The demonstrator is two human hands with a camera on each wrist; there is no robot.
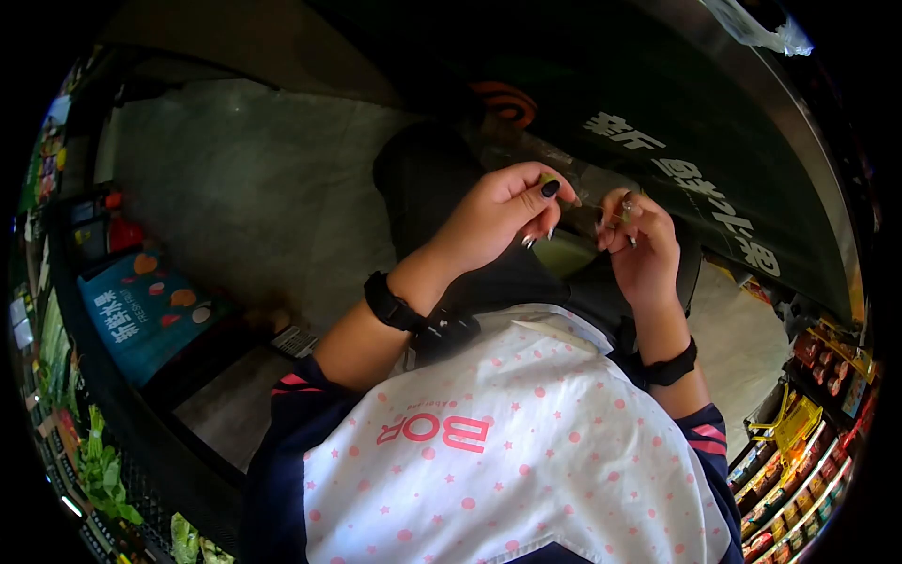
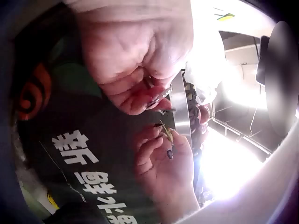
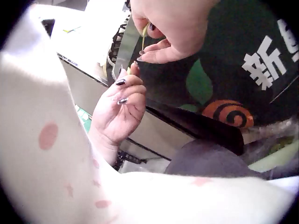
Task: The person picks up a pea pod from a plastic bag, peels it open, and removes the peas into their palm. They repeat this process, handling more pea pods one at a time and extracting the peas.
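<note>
My left hand (image 1: 498, 216) pinches a small green piece (image 1: 547, 178) between thumb and forefinger, its other fingers curled. Facing it, slightly apart, my right hand (image 1: 646, 240) pinches a thin yellow-green stem, whose strand (image 3: 144, 38) hangs between the fingertips in the right wrist view. That view has the right hand (image 3: 175, 30) above the left hand (image 3: 120, 109). In the left wrist view, the left hand (image 2: 135, 51) hides most of what it holds, while the right hand (image 2: 166, 172) shows the yellow-green stem (image 2: 169, 136) at its fingertips.
A dark green panel (image 1: 695, 113) with white characters stands beyond the hands. At left are a blue printed box (image 1: 150, 315) and leafy vegetables (image 1: 101, 470). Shelves of packaged goods (image 1: 799, 489) and a yellow basket (image 1: 794, 428) are at lower right.
</note>
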